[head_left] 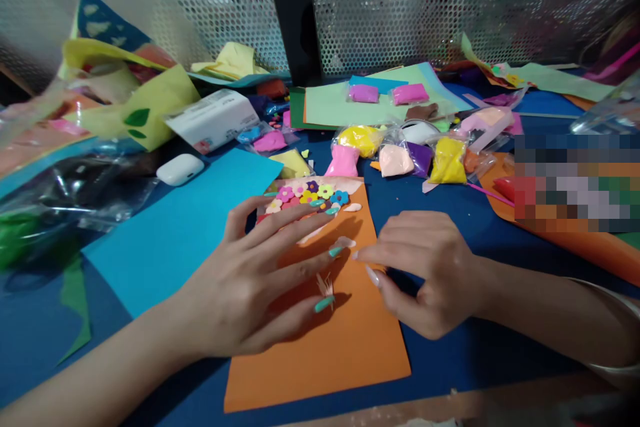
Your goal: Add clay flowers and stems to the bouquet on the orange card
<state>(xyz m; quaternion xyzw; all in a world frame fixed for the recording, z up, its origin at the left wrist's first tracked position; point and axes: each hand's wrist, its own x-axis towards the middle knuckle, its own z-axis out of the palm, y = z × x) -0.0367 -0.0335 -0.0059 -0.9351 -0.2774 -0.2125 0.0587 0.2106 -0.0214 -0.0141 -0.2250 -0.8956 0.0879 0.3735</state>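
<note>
An orange sheet of paper [320, 373] lies in front of me, with small colourful clay flowers [310, 197] clustered on its far part. My left hand [265, 267] spreads over the sheet, fingers apart, fingertips by the flowers; part of the cluster is hidden beneath it. Pale thin strands [326, 285] lie close to its thumb. A small pale clay piece [344, 241] is between the two hands, and another pale petal shape [353, 207] is beside the flowers. My right hand [425, 273] hovers at the sheet's right edge, other fingers curled, thumb and index tips slightly apart with nothing visible between them.
A blue sheet [190, 220] lies left, with a white earbud case [180, 169] on its far edge. Behind the orange sheet are bagged clay lumps [447, 160]. A dark phone [299, 37] leans on the perforated metal panel [370, 7]. Plastic bags [75, 180] crowd the left.
</note>
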